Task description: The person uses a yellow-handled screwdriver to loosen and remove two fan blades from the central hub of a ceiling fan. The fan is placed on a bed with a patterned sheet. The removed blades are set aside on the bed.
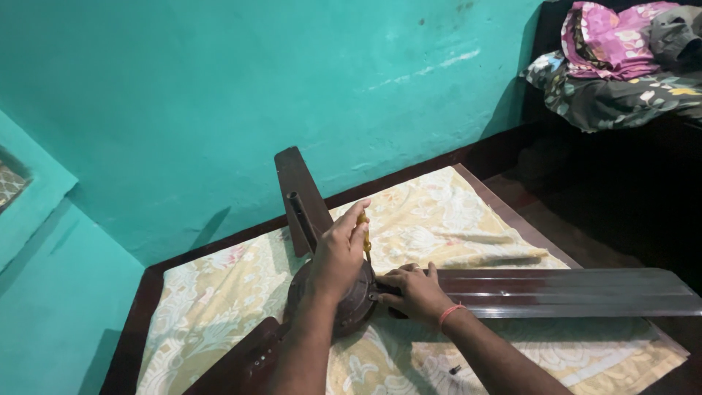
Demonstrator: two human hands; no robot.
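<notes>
ceiling fan (344, 292) lies on floral sheet (439, 219) over dark wooden bed (131, 322), by teal wall (219, 88). work looks mid-way: all three brown blades (556, 291) attached, down rod (301, 218) sticking up from motor hub. small loose screw (455, 369) on sheet near right forearm, so some fastener seems already out. left hand (338, 252) closed round yellow-handled screwdriver (365, 235), tip down at hub edge. right hand (415, 289) pressed flat-ish, fingers curled on blade root, steadying. hub dusty, dark metal; blades glossy. heap of clothes (621, 58) far right.

A cream floral cloth (439, 219) covers the dark wooden bed frame (139, 307). Behind stands a turquoise painted wall (219, 88); crumpled floral bedding (621, 66) lies far right.
</notes>
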